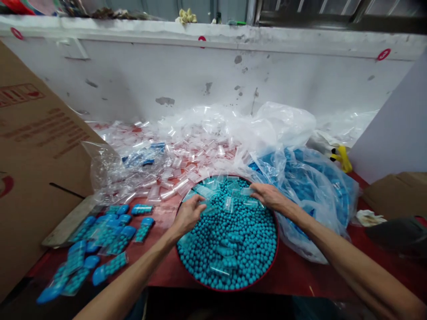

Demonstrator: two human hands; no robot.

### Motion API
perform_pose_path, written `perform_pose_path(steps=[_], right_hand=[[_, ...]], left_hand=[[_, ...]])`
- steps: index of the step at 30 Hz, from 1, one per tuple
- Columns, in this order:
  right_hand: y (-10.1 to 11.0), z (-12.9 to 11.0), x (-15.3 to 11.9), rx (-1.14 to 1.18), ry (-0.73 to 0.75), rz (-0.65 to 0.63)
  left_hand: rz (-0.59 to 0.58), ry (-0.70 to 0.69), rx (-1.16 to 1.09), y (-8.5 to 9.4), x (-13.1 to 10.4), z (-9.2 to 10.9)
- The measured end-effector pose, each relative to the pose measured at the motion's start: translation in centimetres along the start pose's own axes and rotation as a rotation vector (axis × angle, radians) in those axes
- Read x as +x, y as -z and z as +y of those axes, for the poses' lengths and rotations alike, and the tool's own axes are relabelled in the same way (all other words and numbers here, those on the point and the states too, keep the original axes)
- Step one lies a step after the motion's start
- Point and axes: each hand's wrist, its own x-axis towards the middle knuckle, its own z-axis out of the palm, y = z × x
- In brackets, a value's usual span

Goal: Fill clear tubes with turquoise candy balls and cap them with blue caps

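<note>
my left hand (188,215): bare | my right hand (270,197): bare | my left forearm (133,276): uncovered, slim | my right forearm (333,247): uncovered, narrowing towards wrist

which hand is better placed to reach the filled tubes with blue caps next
Probably the left hand: the filled tubes lie on its side of the bowl. The right hand is at the bowl's opposite side, farther from them.

One basin (227,290), countless beads (248,238) and three red stickers (383,54) show.
</note>
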Motion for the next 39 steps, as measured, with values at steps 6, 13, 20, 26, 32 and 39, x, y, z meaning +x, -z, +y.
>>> perform_pose_path(steps=[6,13,20,26,32,39], right_hand=[[-0.5,-3.7,-0.1,0.269,-0.008,-0.063],[-2.5,-6.4,-0.2,0.312,0.058,-0.044],[-2.7,-6.3,-1.2,0.296,0.084,0.063],[-3.6,-7.1,-1.3,0.295,0.066,0.143],[-4.7,-8.5,-2.0,0.348,0.076,0.207],[-4.0,-8.8,-2.2,0.526,0.102,0.26]], left_hand=[[-0.04,0.205,-0.474,-1.4,0.0,0.5],[-0.178,0.106,-0.583,-2.8,-0.4,0.7],[-0.326,0.017,-0.567,-2.5,-1.2,0.3],[-0.295,-0.099,-0.278,-2.9,-2.0,0.9],[-0.153,-0.142,-0.129,-3.4,-2.9,0.5],[-0.244,-0.039,-0.471,-3.0,-3.4,-0.1]])
